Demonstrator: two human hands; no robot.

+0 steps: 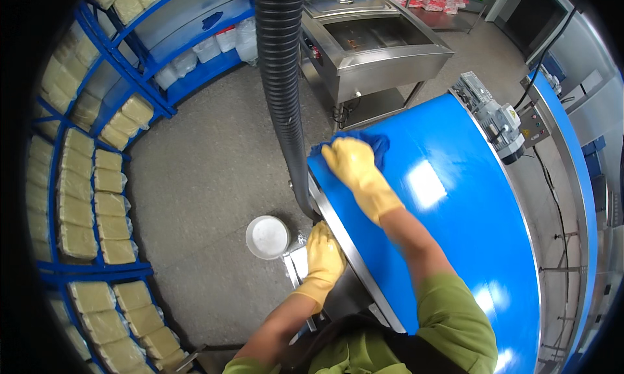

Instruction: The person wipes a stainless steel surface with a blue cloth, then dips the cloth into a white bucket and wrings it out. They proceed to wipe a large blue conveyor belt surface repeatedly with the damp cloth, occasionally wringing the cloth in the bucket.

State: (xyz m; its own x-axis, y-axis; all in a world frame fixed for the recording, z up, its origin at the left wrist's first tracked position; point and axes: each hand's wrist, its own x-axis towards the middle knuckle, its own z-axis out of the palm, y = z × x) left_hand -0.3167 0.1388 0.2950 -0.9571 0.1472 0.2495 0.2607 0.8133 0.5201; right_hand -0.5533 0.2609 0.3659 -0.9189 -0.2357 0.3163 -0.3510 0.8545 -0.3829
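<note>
My right hand [358,171], in a yellow rubber glove, presses a crumpled dark blue cloth [379,142] onto the far end of a shiny blue conveyor belt [438,237]. Some of the cloth is hidden under the glove. My left hand [324,257], gloved the same way, is against the belt's metal side rail [356,271], close to the lower end of a black corrugated hose [282,76]. Its fingertips point away from me; whether they grip the rail is not visible.
On the floor to the left stands a round white bucket [268,237]. Blue shelving [107,271] holds wrapped pale blocks [78,240]. Beyond the belt is a stainless steel basin unit [390,64]. A motor [492,118] juts from the belt's far right edge.
</note>
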